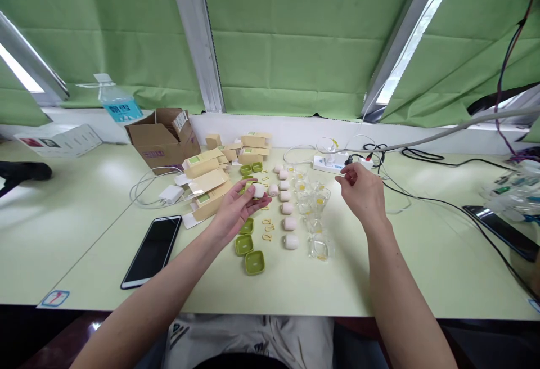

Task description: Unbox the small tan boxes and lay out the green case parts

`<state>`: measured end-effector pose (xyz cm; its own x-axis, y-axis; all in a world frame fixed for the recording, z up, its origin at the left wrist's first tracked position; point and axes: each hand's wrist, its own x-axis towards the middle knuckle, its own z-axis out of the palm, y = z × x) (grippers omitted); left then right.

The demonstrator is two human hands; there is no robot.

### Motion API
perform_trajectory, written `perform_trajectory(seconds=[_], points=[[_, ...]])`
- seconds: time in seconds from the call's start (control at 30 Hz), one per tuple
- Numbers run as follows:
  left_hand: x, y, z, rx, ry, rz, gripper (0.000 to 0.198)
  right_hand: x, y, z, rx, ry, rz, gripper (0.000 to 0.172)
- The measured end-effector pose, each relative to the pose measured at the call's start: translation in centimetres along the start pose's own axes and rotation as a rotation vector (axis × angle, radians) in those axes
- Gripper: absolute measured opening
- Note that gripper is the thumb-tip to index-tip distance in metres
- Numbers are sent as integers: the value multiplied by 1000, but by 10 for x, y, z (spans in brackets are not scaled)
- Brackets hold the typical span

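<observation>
My left hand (238, 206), palm up, holds a small white rounded piece (257, 190) between thumb and fingers. Beneath and in front of it, green square cups (255, 262) form a column. Small yellow rings (267, 237) lie beside them. A column of white and pale pink rounded pieces (291, 241) stands to the right. Clear plastic pieces with yellow spots (319, 247) lie farther right. Raised right of these clear pieces, my right hand (356, 186) has its fingertips pinched together; whatever is between them is too small to make out.
Opened small cartons (208, 189) and a brown box (163, 137) stand at the back left, near a water bottle (119, 102). A phone (152, 251) lies at left, another (504, 230) at right. A power strip (337, 162) with cables sits behind.
</observation>
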<state>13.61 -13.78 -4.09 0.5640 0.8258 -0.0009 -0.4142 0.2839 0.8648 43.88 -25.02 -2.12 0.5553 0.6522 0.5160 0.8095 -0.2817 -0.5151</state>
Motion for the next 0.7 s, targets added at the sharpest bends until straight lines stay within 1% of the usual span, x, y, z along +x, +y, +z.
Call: perform_trajectory(seconds=[0.03, 0.07, 0.13, 0.17, 0.2, 0.27, 0.37, 0.47, 0.57, 0.7], points=[[-2, 0, 2, 31, -22, -19, 48, -5, -9, 0, 86, 46, -114, 7], [-4, 0, 3, 61, -44, -39, 52, -11, -20, 2, 169, 55, -251, 6], [-8, 0, 6, 114, -82, -67, 58, -28, -43, 11, 273, 16, -526, 12], [-9, 0, 8, 138, -96, -74, 59, -36, -53, 17, 288, 9, -642, 14], [-10, -1, 9, 161, -108, -78, 60, -45, -63, 24, 283, 6, -736, 17], [-12, -2, 11, 204, -121, -83, 61, -59, -77, 36, 253, 0, -856, 27], [-15, -6, 14, 277, -136, -104, 62, -72, -85, 47, 219, -10, -940, 44], [-17, -9, 15, 337, -165, -101, 61, -76, -83, 49, 246, 17, -989, 53], [-19, -13, 15, 396, -197, -63, 62, -78, -79, 48, 310, 23, -997, 54], [-20, -13, 12, 514, -259, 7, 67, -79, -76, 48, 368, -59, -977, 48]])
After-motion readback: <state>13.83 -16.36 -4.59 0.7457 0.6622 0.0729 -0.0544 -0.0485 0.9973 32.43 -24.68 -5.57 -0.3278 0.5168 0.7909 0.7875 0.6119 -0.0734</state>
